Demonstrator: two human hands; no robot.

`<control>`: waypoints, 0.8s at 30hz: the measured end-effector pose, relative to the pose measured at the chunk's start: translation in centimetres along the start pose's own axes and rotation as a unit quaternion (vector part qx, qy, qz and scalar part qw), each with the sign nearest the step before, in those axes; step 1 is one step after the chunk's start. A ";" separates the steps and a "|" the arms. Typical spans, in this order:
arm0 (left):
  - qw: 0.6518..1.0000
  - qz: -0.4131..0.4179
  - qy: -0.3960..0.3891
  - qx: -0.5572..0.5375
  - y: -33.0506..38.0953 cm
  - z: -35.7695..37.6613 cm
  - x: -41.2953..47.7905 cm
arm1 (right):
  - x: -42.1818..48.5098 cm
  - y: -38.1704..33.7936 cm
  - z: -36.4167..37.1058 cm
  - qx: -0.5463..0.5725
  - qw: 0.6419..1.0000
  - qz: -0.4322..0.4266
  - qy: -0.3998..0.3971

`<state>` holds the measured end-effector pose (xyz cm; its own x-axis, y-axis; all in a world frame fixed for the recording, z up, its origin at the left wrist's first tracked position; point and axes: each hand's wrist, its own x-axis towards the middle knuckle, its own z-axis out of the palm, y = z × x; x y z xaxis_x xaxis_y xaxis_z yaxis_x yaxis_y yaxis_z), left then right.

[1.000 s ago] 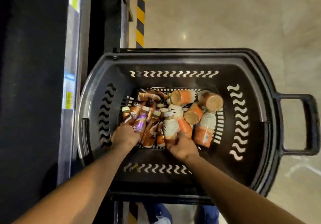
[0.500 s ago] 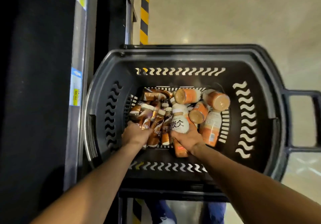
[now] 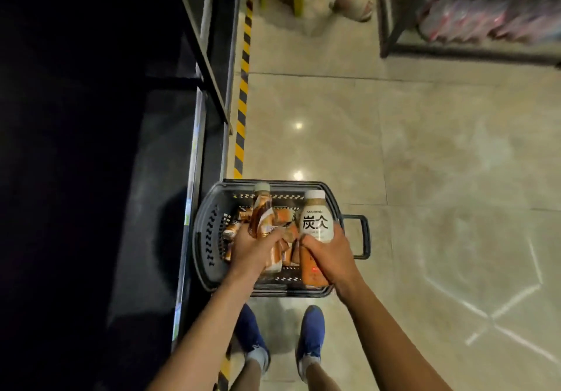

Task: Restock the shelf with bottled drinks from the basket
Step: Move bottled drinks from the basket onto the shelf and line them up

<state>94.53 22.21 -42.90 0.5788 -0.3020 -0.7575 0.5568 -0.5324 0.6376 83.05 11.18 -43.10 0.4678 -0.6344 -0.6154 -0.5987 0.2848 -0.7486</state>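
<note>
One bottle (image 3: 315, 223) in the right hand (image 3: 329, 255) reads "炭仌".

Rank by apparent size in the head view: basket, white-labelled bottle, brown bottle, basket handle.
1. basket
2. white-labelled bottle
3. brown bottle: similar length, slimmer
4. basket handle, though it lies farther from the camera than the held bottles

Held forward, left hand (image 3: 252, 249) and right hand (image 3: 331, 254) each curl in grip.

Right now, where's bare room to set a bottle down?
Bare floor right of the basket handle, and ahead of the basket between hazard stripe and far rack. Crowded: bottles fill the basket; left hand and right hand grip more above.
</note>
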 end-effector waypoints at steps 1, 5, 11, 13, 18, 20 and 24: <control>1.000 0.013 0.000 -0.006 2.0 -0.4 -2.6 | -2.0 -2.1 -0.8 0.003 1.000 -0.012 0.007; 0.998 0.063 0.005 -0.012 7.1 -2.3 -12.2 | -9.5 -9.0 -3.4 0.001 0.997 -0.069 0.042; 0.987 0.125 0.066 -0.070 9.3 -4.8 -25.2 | -17.6 -14.4 -6.1 -0.005 0.990 -0.135 0.030; 0.983 0.136 0.082 -0.092 9.2 -5.1 -28.6 | -19.4 -15.0 -6.7 -0.005 0.987 -0.160 0.004; 0.958 0.172 0.170 -0.153 8.7 -6.1 -35.0 | -22.6 -16.6 -7.2 -0.033 0.969 -0.226 -0.091; 0.944 0.182 0.206 -0.184 8.0 -6.6 -37.4 | -24.1 -17.7 -6.9 -0.045 0.959 -0.253 -0.124; 0.917 0.205 0.267 -0.212 5.8 -7.8 -42.6 | -28.3 -19.5 -5.7 -0.060 0.934 -0.297 -0.188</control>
<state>77.74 38.15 -5.80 0.9381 0.0826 -0.3364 0.3423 -0.0715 0.9369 77.81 19.51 -9.69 0.9223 -0.3514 -0.1606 -0.2190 -0.1331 -0.9666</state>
